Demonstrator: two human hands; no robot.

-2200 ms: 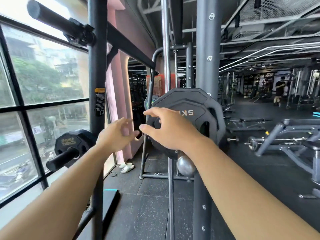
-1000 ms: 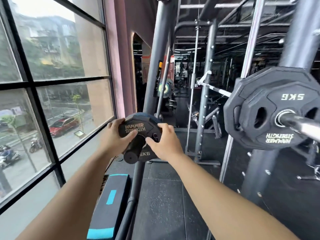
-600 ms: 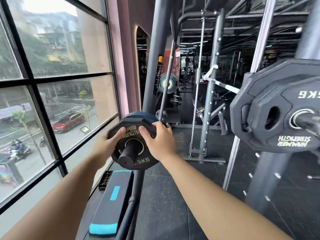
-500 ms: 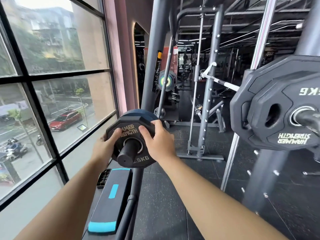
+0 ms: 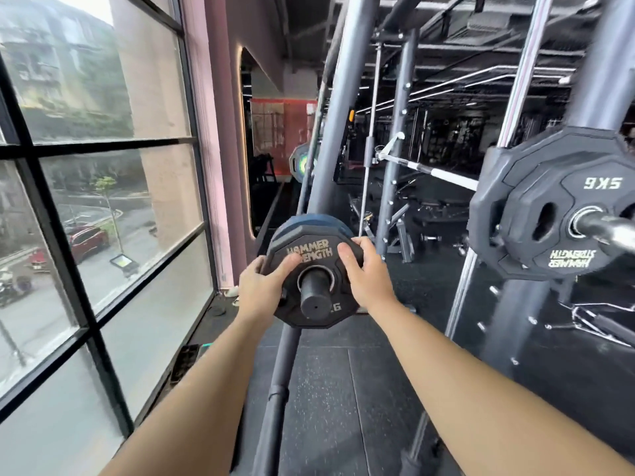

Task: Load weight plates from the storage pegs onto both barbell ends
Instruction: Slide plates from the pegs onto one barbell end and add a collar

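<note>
The small black polygonal weight plate (image 5: 311, 266) has its printed lettering partly covered by the thumbs of both hands, and its weight marking shows only a final "G"; a blue plate (image 5: 316, 219) behind it shows just its upper rim; the large black plate (image 5: 549, 204) and chrome bar end (image 5: 611, 228) are cut by the right edge.

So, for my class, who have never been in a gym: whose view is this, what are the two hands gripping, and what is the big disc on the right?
The camera sits on the person's head, looking down their arms. The left hand and right hand grip a small black weight plate, a disc with a centre hole, threaded on a dark storage peg. A blue plate sits behind it. On the right, a larger plate marked 5KG hangs on a shiny bar. A window fills the left.
</note>
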